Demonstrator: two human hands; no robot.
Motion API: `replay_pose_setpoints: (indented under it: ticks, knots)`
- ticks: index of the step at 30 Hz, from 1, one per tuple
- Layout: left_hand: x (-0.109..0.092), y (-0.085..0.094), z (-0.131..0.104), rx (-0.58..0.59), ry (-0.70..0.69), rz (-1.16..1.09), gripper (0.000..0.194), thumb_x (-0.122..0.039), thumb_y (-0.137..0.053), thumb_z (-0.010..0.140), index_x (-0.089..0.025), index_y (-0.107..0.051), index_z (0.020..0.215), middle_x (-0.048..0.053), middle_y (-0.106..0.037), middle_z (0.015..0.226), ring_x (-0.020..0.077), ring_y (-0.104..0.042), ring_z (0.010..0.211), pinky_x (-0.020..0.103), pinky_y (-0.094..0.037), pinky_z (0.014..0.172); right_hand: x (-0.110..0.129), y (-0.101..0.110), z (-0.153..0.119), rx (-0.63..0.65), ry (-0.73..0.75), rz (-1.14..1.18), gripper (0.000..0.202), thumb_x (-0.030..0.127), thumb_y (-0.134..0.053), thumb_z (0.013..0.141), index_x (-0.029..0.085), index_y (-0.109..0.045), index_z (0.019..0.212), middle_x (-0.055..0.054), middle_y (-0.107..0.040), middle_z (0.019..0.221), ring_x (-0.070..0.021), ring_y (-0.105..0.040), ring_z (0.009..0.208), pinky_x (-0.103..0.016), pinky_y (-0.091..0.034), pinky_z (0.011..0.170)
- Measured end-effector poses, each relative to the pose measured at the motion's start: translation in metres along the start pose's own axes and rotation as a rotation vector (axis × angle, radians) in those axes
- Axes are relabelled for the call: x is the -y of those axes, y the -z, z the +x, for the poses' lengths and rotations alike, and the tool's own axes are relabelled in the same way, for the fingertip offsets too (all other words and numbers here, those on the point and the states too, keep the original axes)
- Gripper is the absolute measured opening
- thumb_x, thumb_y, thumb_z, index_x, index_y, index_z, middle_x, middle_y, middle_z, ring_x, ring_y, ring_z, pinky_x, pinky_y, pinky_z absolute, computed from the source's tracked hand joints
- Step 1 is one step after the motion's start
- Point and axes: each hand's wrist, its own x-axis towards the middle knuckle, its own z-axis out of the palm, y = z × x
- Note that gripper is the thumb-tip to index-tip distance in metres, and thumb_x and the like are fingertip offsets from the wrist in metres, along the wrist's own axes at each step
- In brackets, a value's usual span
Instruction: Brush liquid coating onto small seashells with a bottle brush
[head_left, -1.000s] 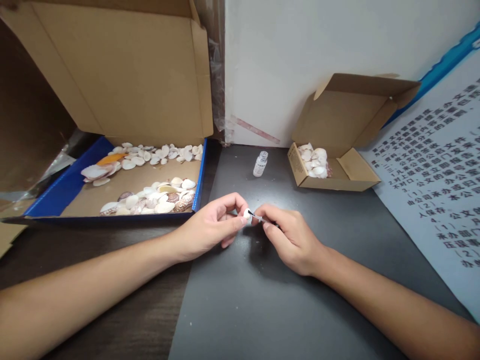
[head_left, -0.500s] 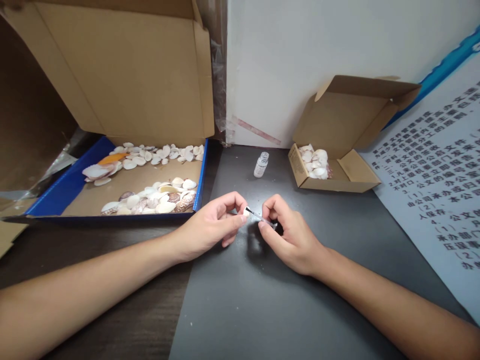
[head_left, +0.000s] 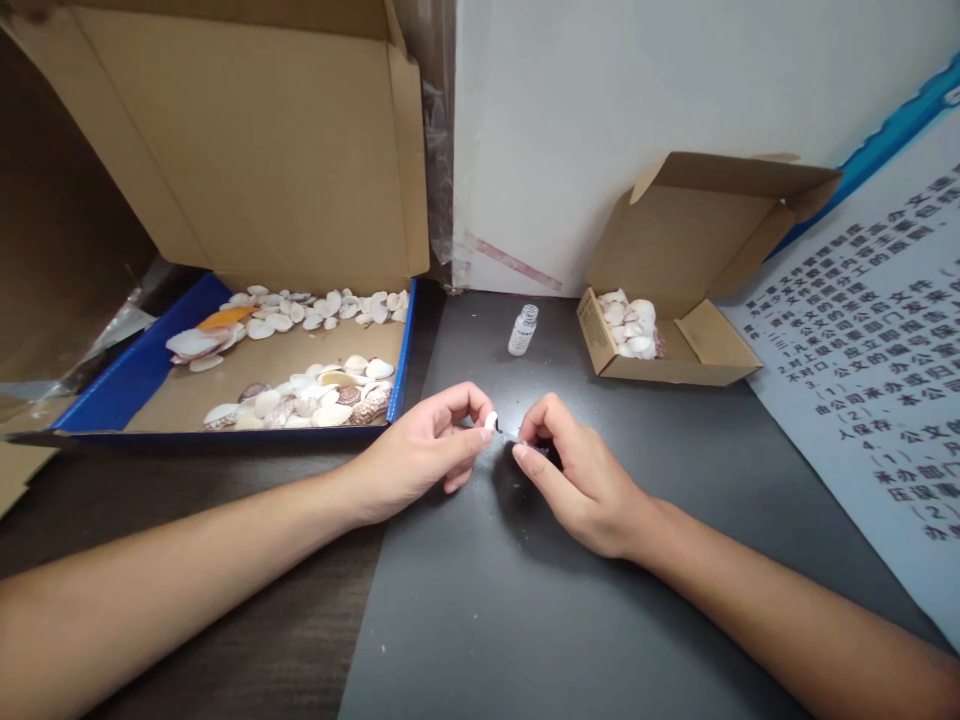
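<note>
Between the thumb and forefinger of my left hand [head_left: 442, 440] is a small white seashell [head_left: 491, 421]. My right hand [head_left: 581, 470] pinches a thin applicator brush [head_left: 507, 434], its dark tip at the shell's right side; whether the tip touches cannot be told. The brush's cap end is mostly hidden behind my right fingers. Behind my hands, a small clear glass bottle [head_left: 522, 331] with a printed label stands upright and uncapped on the grey mat.
On the left, a blue-sided cardboard box [head_left: 247, 385] with its lid raised holds many seashells [head_left: 300, 398]. At back right, a smaller open cardboard box [head_left: 667, 372] contains white shells [head_left: 630, 325]. A printed sheet [head_left: 862, 400] lies along the right side of the grey mat [head_left: 465, 620].
My right hand has shifted slightly left and turned, so less of the brush shows. Its dark tip has moved from the shell's face to its right edge. The left hand is nearly still.
</note>
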Motion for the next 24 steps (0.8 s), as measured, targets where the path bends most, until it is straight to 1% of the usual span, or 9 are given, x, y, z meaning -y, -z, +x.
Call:
replay_pose_setpoints:
  ticks: [7, 12, 16, 20, 24]
  knots:
    - [0.0018, 0.0014, 0.0008, -0.018, 0.001, -0.029, 0.025, -0.035, -0.07, 0.086, -0.02, -0.05, 0.087, -0.011, -0.036, 0.057, 0.0038, -0.034, 0.045, 0.017, -0.033, 0.044, 0.0016, -0.001, 0.0026, -0.135, -0.037, -0.096, 0.009, 0.019, -0.049, 0.093, 0.022, -0.043, 0.087, 0.005, -0.051, 0.069, -0.0114, -0.047, 0.058, -0.024, -0.036, 0.056]
    - [0.0025, 0.0007, 0.0014, -0.039, -0.002, -0.069, 0.027, -0.033, -0.072, 0.084, -0.019, -0.049, 0.086, -0.011, -0.038, 0.059, 0.0031, -0.031, 0.044, 0.017, -0.034, 0.042, 0.0009, 0.0005, 0.003, -0.146, -0.014, -0.089, 0.01, 0.018, -0.048, 0.093, 0.022, -0.042, 0.086, 0.005, -0.05, 0.068, -0.0112, -0.046, 0.058, -0.023, -0.035, 0.056]
    - [0.003, 0.0009, 0.0019, -0.034, -0.008, -0.043, 0.027, -0.034, -0.071, 0.086, -0.019, -0.049, 0.086, -0.011, -0.039, 0.059, 0.0027, -0.034, 0.044, 0.016, -0.035, 0.042, -0.0013, 0.0012, 0.0029, -0.154, 0.001, -0.077, 0.011, 0.017, -0.045, 0.095, 0.022, -0.043, 0.085, 0.005, -0.05, 0.068, -0.0112, -0.046, 0.058, -0.023, -0.036, 0.057]
    - [0.0035, 0.0018, 0.002, -0.022, -0.01, -0.015, 0.026, -0.034, -0.069, 0.087, -0.019, -0.048, 0.087, -0.011, -0.037, 0.058, 0.0027, -0.036, 0.043, 0.015, -0.035, 0.042, -0.0037, 0.0, 0.0018, -0.179, -0.013, -0.073, 0.01, 0.02, -0.044, 0.097, 0.022, -0.043, 0.087, 0.004, -0.051, 0.069, -0.012, -0.047, 0.058, -0.024, -0.036, 0.057]
    - [0.0038, 0.0021, 0.0022, -0.02, -0.013, -0.008, 0.024, -0.034, -0.066, 0.09, -0.019, -0.048, 0.088, -0.011, -0.037, 0.058, 0.0025, -0.035, 0.043, 0.015, -0.035, 0.043, -0.0053, -0.0011, -0.0009, -0.189, -0.034, -0.053, 0.01, 0.023, -0.042, 0.098, 0.022, -0.042, 0.088, 0.005, -0.048, 0.066, -0.0127, -0.045, 0.056, -0.025, -0.034, 0.055]
